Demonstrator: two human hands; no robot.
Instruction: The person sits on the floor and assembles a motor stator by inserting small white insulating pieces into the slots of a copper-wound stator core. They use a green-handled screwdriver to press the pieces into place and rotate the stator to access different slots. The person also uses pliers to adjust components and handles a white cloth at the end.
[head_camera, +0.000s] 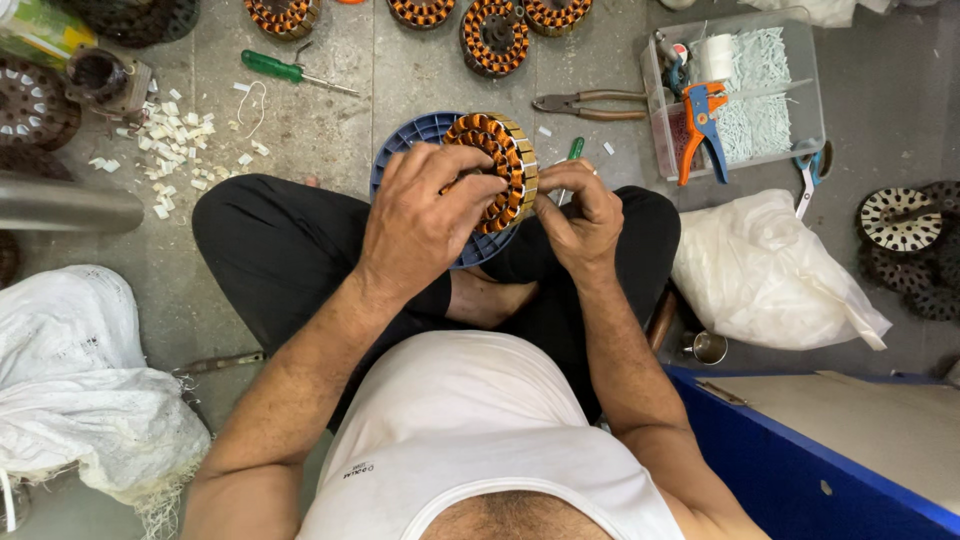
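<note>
Copper-wound stator (497, 165) is standing on edge over a blue plastic disc (420, 135) on the lap, so its rim faces the worker. Left hand (425, 222) is curling over it, steadying; right hand (580, 215) fingers (548, 205) are pinching at its slotted edge. Pliers (585, 103) are lying nearby on the floor (400, 70).

Motor-winding workshop: stators (493, 35), pliers (585, 103)

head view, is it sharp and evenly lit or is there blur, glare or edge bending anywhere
Head view: soft, even light, only faint shadows on the grey floor; the wound stator and both hands, left hand and right hand, are in focus with no motion blur; mild glare on the clear plastic box; the wide lens bends the edges slightly, as at the blue board.
</note>
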